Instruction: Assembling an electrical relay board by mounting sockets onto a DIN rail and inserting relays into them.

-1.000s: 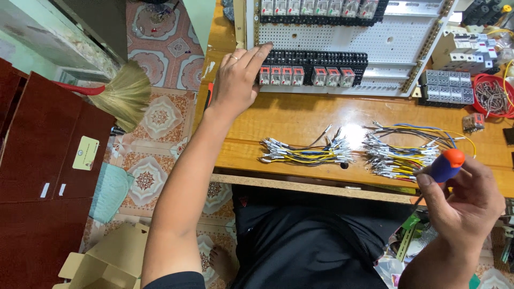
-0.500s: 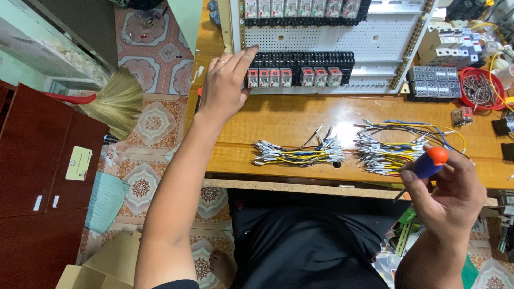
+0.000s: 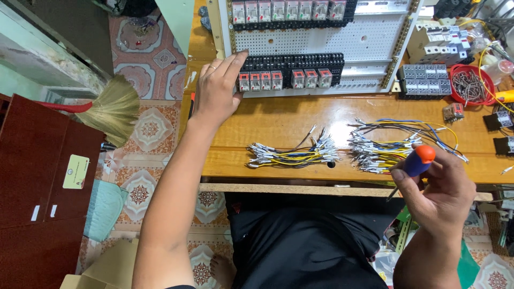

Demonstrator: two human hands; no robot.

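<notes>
My left hand (image 3: 217,85) rests flat against the lower left corner of a white perforated panel (image 3: 321,37), fingers spread beside a row of black relay sockets (image 3: 292,72). It holds nothing. My right hand (image 3: 436,184) is closed on a screwdriver (image 3: 416,161) with a blue and orange handle, held near the front edge of the wooden bench (image 3: 289,115). Two bundles of short yellow, white and blue wires (image 3: 294,152) (image 3: 393,144) lie on the bench between my hands.
Grey terminal blocks (image 3: 423,80), a red bowl of small metal parts (image 3: 471,83) and black components (image 3: 495,120) sit at the right. On the tiled floor at left are a straw broom (image 3: 110,109), a dark red cabinet (image 3: 37,182) and a cardboard box (image 3: 104,267).
The view has shifted slightly. My left hand stays on the panel corner, and my right hand has kept the screwdriver, drifting a little up and left.
</notes>
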